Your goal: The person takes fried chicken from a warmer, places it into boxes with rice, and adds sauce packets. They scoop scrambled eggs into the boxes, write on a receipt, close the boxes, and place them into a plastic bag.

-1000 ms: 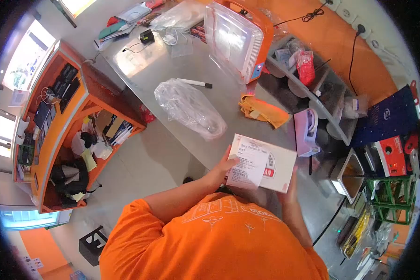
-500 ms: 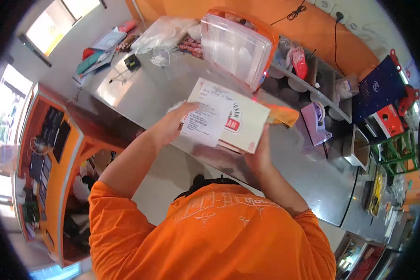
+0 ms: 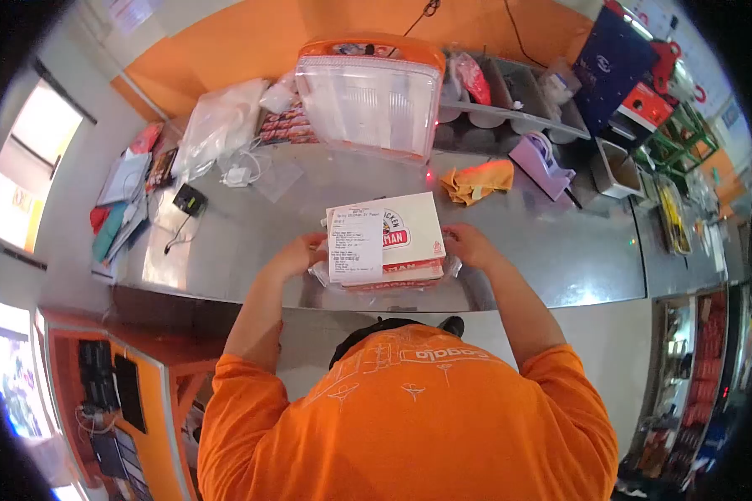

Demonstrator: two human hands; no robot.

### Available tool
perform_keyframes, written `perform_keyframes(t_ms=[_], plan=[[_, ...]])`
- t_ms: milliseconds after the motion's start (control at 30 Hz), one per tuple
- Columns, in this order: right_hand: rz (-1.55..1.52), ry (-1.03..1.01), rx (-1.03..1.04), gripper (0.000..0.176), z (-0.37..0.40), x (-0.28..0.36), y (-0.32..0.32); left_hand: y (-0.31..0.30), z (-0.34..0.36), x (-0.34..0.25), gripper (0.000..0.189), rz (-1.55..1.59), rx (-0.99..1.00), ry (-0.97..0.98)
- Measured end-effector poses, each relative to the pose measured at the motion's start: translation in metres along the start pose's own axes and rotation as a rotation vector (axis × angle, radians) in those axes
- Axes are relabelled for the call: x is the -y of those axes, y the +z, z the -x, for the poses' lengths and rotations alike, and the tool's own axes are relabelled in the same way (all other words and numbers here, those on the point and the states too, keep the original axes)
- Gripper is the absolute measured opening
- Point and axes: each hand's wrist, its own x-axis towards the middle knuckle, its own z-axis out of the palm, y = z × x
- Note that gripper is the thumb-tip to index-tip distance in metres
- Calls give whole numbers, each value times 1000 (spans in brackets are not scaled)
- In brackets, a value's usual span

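Note:
A cream food box (image 3: 422,219) with a red and black chicken logo lies on top of a stack, near the front edge of the steel counter. A printed receipt (image 3: 357,250) covers its left part. Below it the red-lettered side of another box (image 3: 419,270) shows. Clear plastic (image 3: 453,267), seemingly a bag, bunches around the lower sides of the stack. My left hand (image 3: 299,257) is closed at the left side, its fingers curled on the plastic. On the right side my right hand (image 3: 468,245) grips the plastic too, fingertips partly hidden.
Behind the stack stands a clear container with an orange frame (image 3: 369,100). An orange cloth (image 3: 478,181) and a purple tape dispenser (image 3: 543,167) lie to the right. A grey divided tray (image 3: 510,117) runs along the back; plastic bags (image 3: 217,125) lie at back left.
The boxes, held tilted above the counter before, now rest level near its edge. Both hands have moved lower, to the sides of the stack. My view has turned.

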Motion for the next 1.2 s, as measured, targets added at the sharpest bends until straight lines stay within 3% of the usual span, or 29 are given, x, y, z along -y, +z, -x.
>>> perform_keyframes(t_ms=[133, 233, 333, 433, 533, 600, 667, 700, 800, 900, 967, 1100, 1200], plan=[[-39, 91, -296, 23, -21, 23, 16, 4, -19, -23, 36, -286, -82, 147], [-263, 100, -598, 19, -24, 36, 27, 27, -54, 13, 27, -653, -286, 532], [-291, 14, -879, 14, -23, 38, 37, 24, -34, -15, 25, -206, -508, 130], [-340, 64, -836, 16, -7, 52, 25, 15, -1, -51, 24, 111, -668, 125], [-391, 24, -923, 20, 4, 53, 15, 15, 18, -55, 24, 33, -732, 147], [-560, 83, -704, 23, 20, 39, 21, 22, 27, -30, 25, 31, -744, 339], [-797, 155, -448, 35, 44, 29, 32, 48, 32, 3, 44, 821, -409, 97], [-941, 205, -289, 45, 57, 28, 38, 57, 39, 11, 49, 851, -363, 147], [-734, -45, -168, 68, 69, 3, 69, 81, 53, 14, 61, 859, -277, 233], [-483, -67, -110, 69, 97, 48, 36, 88, 56, 5, 58, 720, -335, 274], [-468, -30, -269, 68, 95, 61, 45, 92, 56, 4, 53, 685, -384, 299], [-412, 106, -521, 62, 80, 63, 74, 97, 60, 7, 46, 814, -463, 139], [-496, 188, -539, 50, 81, 82, 68, 87, 84, -16, 39, 759, -546, 85]])
